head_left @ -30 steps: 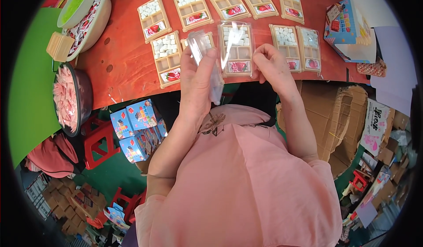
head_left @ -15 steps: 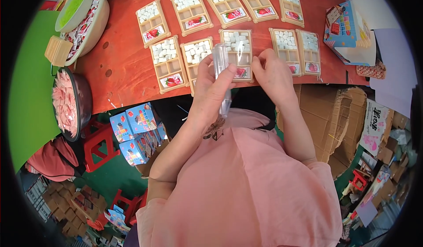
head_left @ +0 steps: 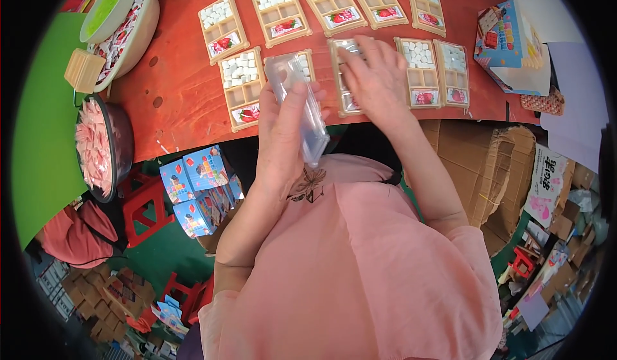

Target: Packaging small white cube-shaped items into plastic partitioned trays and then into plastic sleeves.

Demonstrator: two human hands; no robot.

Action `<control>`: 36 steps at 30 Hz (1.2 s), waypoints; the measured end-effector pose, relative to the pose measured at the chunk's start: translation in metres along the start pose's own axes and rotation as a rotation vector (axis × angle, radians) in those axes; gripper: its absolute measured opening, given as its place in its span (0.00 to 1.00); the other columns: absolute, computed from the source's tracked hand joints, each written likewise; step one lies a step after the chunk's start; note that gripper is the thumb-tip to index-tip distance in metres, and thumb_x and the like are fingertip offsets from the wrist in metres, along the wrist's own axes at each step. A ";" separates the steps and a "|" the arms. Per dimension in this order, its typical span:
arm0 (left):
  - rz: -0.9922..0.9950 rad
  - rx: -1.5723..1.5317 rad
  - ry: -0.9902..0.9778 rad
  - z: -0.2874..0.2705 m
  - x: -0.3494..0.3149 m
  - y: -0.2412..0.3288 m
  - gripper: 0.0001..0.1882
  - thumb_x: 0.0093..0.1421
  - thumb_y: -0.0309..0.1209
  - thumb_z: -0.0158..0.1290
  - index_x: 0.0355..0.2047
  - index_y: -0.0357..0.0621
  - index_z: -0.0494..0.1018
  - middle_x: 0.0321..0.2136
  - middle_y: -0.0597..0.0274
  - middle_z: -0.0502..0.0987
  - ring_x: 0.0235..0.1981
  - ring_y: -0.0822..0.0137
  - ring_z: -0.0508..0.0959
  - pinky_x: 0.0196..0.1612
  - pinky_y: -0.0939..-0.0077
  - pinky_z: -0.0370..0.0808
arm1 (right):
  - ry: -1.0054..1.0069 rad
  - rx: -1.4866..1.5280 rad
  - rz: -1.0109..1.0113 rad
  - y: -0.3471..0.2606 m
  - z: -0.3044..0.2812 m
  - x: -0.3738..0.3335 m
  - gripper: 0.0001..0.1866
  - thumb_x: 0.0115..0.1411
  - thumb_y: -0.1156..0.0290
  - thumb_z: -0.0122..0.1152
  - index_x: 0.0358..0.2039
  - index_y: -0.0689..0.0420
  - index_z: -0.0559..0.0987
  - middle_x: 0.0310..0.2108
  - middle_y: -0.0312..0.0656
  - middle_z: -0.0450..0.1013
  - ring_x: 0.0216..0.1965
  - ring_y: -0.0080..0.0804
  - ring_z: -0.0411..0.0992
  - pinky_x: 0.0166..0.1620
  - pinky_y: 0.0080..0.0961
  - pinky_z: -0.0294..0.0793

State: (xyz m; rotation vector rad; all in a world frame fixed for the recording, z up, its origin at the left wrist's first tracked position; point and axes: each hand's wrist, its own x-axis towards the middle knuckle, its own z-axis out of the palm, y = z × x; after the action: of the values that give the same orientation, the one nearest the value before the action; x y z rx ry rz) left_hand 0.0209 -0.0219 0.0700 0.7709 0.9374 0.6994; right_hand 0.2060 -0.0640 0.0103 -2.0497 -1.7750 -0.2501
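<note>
My left hand is closed around a small stack of clear plastic lids, held tilted above the table's near edge. My right hand lies over a beige compartment tray in the front row, fingers apart and touching its top. That tray has a shiny clear lid on it, and the hand hides much of its contents. Behind the lids in my left hand, another tray with white cubes is partly covered. To its left is an uncovered-looking tray holding white cubes and a strawberry-printed sachet.
Several filled trays form a back row on the red table. A cream basin of sachets and a black tub of pink packets are at left. An opened blue carton stands at right; a cardboard box sits below.
My left hand has moved left with the clear lids, tilting them. My right hand has shifted left and up, spreading from a pinch to lie over the middle front tray.
</note>
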 end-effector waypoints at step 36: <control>0.099 -0.250 -0.091 -0.019 0.008 0.004 0.35 0.65 0.40 0.61 0.67 0.44 0.59 0.54 0.51 0.75 0.52 0.60 0.79 0.47 0.61 0.82 | -0.338 1.371 0.573 -0.064 -0.062 0.004 0.05 0.64 0.72 0.59 0.35 0.60 0.78 0.28 0.31 0.74 0.28 0.13 0.69 0.31 0.15 0.68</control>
State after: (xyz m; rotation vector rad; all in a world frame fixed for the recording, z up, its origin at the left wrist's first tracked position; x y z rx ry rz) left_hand 0.0071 -0.0084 0.0629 0.6249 0.7166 0.8431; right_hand 0.1521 -0.0798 0.0800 -1.3896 -0.8530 1.1867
